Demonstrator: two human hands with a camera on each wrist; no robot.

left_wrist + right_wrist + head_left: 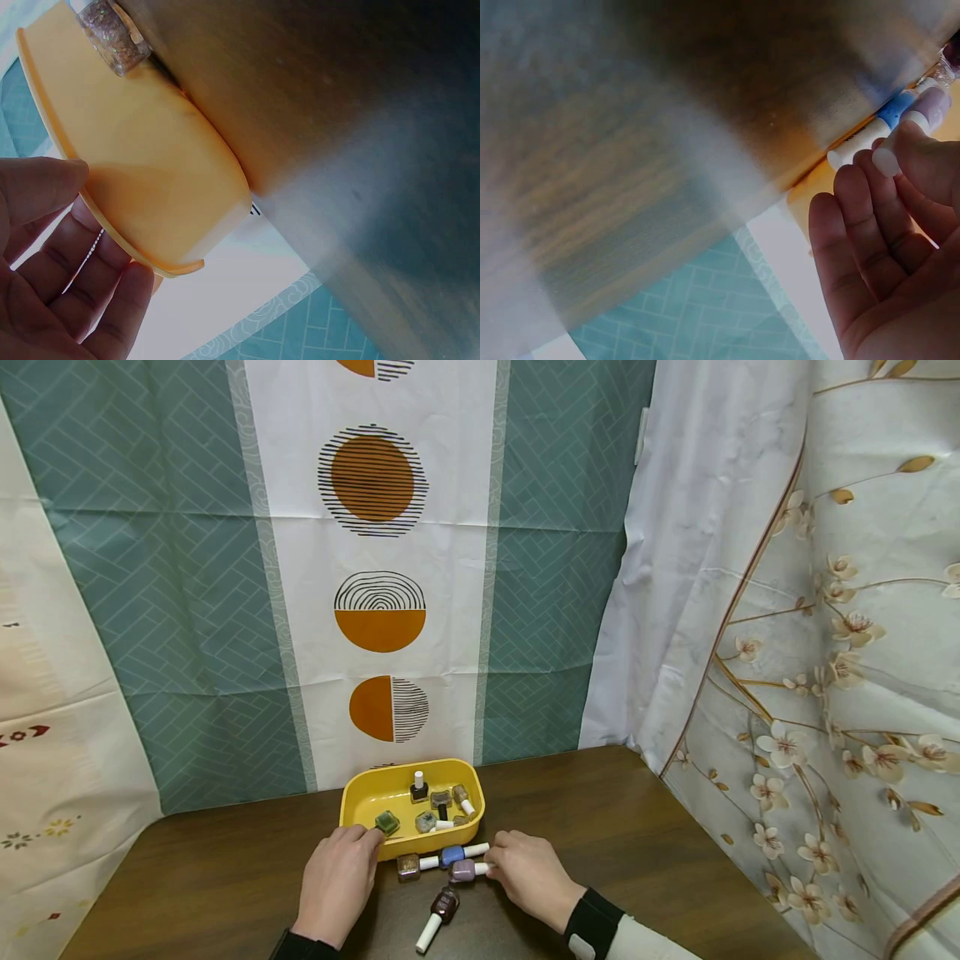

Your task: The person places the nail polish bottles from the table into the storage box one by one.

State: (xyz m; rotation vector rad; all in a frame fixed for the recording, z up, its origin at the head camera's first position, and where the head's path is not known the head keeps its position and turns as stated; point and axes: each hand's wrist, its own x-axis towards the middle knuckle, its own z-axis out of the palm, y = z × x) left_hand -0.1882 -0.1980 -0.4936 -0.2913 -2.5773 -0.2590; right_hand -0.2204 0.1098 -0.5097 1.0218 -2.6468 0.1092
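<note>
At the front left of a yellow plastic tray [408, 846], my left hand [341, 878] holds the rim, thumb outside and fingers curled behind it in the left wrist view. My right hand [536, 872] pinches the white cap of a purple nail polish bottle [462, 871], lying just in front of the tray. Right behind it lies a blue nail polish bottle [452, 857], white cap pointing right. A glittery brown bottle [408, 867] lies to their left. Nearer the person is a dark red bottle [446, 904], its white cap toward the front. My right palm shows in the right wrist view.
Inside the tray are several bottles, among them a green one [387, 822] by my left fingertips and an upright black one [418, 791] with a white cap. The brown wooden table [585, 810] meets a patterned curtain [555, 710] behind the tray.
</note>
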